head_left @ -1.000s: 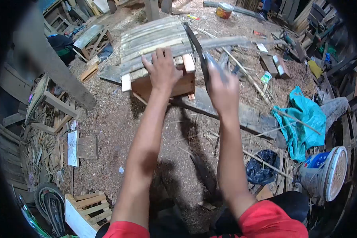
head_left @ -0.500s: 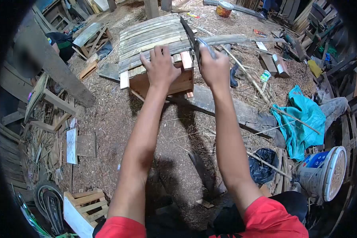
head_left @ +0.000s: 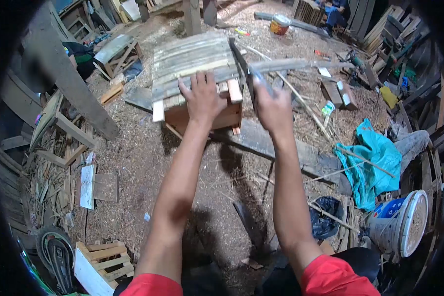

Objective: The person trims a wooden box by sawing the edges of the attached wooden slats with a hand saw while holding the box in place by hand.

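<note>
A slatted wooden piece point(head_left: 192, 56) stands on the ground ahead, its top made of weathered boards and its near side of fresher wood. My left hand point(head_left: 204, 98) lies on its near top edge, fingers spread out flat. My right hand point(head_left: 273, 111) is wrapped round the handle of a handsaw point(head_left: 241, 61). The saw's dark blade runs up along the right-hand ends of the boards; whether its teeth touch the wood I cannot tell. The right hand and handle are slightly blurred.
Sawdust and offcuts cover the floor. At right are a teal sack point(head_left: 375, 163) and a white bucket point(head_left: 397, 224). A wooden post point(head_left: 76, 74) rises at left. A slatted crate point(head_left: 103, 261) sits near my left elbow. Another person point(head_left: 335, 15) is at the far back right.
My right hand and the saw have shifted back toward me and slightly right. The left hand stays on the boards. The whole view has shifted a little.
</note>
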Demonstrator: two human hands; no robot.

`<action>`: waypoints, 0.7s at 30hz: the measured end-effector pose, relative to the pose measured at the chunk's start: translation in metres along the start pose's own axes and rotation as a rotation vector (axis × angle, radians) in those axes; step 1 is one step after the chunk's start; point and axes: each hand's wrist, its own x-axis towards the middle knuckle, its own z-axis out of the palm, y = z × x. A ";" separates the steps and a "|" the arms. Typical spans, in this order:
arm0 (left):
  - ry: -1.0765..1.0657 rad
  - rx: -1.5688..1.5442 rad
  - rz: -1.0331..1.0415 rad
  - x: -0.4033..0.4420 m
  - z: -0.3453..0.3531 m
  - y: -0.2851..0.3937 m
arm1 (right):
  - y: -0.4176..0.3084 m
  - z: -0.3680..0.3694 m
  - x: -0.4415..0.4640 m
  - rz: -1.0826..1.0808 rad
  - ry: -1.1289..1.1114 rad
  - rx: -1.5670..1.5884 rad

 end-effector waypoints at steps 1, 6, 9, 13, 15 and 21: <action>0.015 -0.005 0.005 -0.003 -0.001 -0.001 | -0.005 -0.009 -0.020 0.032 -0.006 0.008; 0.013 -0.001 -0.003 -0.008 -0.012 -0.001 | -0.014 -0.016 -0.067 0.005 0.059 0.155; -0.057 -0.024 0.009 -0.004 -0.013 0.000 | -0.004 0.008 -0.012 -0.029 0.075 0.032; -0.078 -0.003 -0.009 0.001 -0.010 0.004 | -0.014 -0.006 -0.003 -0.003 -0.042 0.052; -0.065 -0.013 0.005 -0.005 -0.008 -0.003 | -0.010 -0.030 -0.056 0.051 -0.044 0.167; -0.117 0.005 0.037 -0.007 -0.015 -0.001 | 0.016 -0.009 -0.027 0.032 0.070 0.200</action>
